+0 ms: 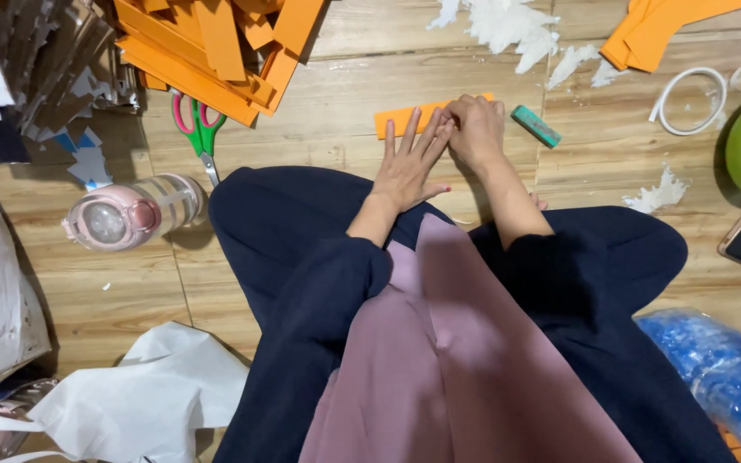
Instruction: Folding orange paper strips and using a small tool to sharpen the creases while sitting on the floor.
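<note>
Wooden floor [345, 103] — flat orange strip [400, 117], both hands [441, 146]

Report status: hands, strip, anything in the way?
Left hand flat, fingers spread on orange strip. Right hand curled, pressing the strip. Green eraser block just right, apart. Scissors left, clear.

1. Even indoor light falls from overhead on the wooden floor [336, 129]; short, soft shadows trail toward 7 o'clock.
2. Focus is sharp at centre.
3. Wide-lens stretching bends the corners.
</note>
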